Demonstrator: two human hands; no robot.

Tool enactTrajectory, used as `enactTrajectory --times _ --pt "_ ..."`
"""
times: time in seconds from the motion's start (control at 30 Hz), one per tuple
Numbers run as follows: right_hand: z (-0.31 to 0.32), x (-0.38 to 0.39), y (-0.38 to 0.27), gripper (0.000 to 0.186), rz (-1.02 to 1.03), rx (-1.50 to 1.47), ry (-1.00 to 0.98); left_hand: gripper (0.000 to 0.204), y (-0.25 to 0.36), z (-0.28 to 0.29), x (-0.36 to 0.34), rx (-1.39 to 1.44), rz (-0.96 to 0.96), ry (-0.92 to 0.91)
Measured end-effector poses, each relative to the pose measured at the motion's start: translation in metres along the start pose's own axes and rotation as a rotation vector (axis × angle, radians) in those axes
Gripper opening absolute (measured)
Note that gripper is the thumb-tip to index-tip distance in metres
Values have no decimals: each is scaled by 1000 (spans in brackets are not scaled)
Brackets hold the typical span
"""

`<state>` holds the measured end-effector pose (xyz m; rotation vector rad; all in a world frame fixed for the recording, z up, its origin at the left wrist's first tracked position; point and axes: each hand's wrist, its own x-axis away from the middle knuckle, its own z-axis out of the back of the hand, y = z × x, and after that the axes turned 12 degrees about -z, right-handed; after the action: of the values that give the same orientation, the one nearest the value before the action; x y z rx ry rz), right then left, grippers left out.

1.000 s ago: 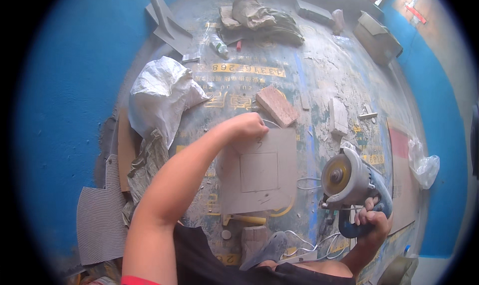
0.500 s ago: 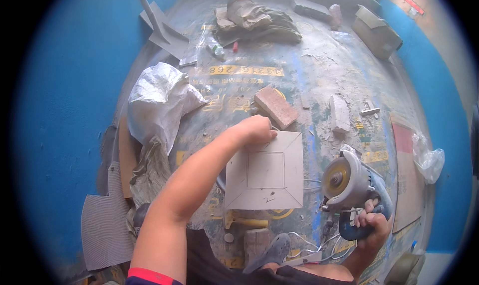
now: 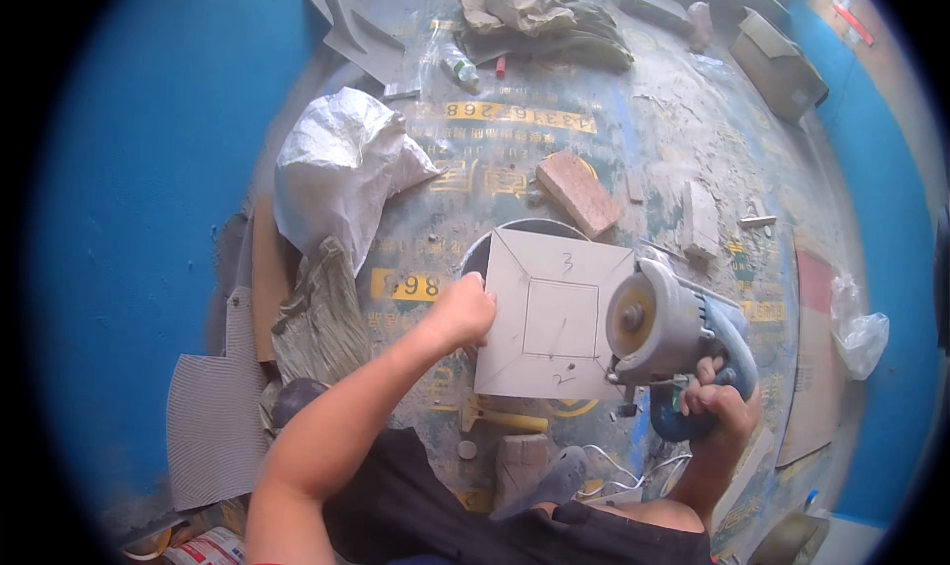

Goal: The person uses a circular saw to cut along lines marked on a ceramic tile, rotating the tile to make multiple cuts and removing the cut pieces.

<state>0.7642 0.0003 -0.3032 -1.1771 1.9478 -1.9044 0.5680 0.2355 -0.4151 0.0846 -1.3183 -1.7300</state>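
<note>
A square pale tile (image 3: 513,318) bears pencil lines: an inner square and diagonals running to the corners. It rests over a round, dark-rimmed bucket (image 3: 479,245), whose rim shows behind and to the left. Closed on the tile's left edge is my left hand (image 3: 463,313). My right hand (image 3: 720,403) wraps round the rear handle of a handheld circular tile saw (image 3: 665,323). The saw's round blade (image 3: 630,316) faces left, overlapping the tile's right edge in view. Whether blade and tile touch, I cannot tell.
Beyond the tile lies a reddish brick (image 3: 579,193), with a grey block (image 3: 701,219) to its right. A yellow-handled hammer (image 3: 510,420) lies on my side. White sacking (image 3: 336,164) is at left; white cables (image 3: 614,471) run near my foot.
My left hand has moved from the tile's far edge to its left edge. The saw has come left to the tile's right edge. More pencil marks on the tile are uncovered.
</note>
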Motion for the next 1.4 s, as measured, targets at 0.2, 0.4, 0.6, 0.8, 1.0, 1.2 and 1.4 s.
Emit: enactTrajectory --times 0.2,0.4,0.6,0.8,1.0,1.2,1.4 --pt "-31 -11 20 42 30 68 -82 26 -23 -21 -11 346 -153 37" --pt "-58 -12 34 44 79 209 -63 22 -24 0 -10 82 -234 -289" --pt "-72 -16 35 40 49 227 -112 19 -38 -8 -20 137 -271 -277" --pt "-80 -23 44 66 98 311 -82 19 -28 -1 -11 119 -258 -275" --pt "-80 -24 46 67 81 326 -89 19 -26 2 -9 127 -242 -258" --pt "-79 -25 49 67 91 306 -87 18 -32 -3 -15 59 -293 -256" --pt "-74 -26 50 63 83 305 -105 18 -32 -3 -15 77 -292 -261"
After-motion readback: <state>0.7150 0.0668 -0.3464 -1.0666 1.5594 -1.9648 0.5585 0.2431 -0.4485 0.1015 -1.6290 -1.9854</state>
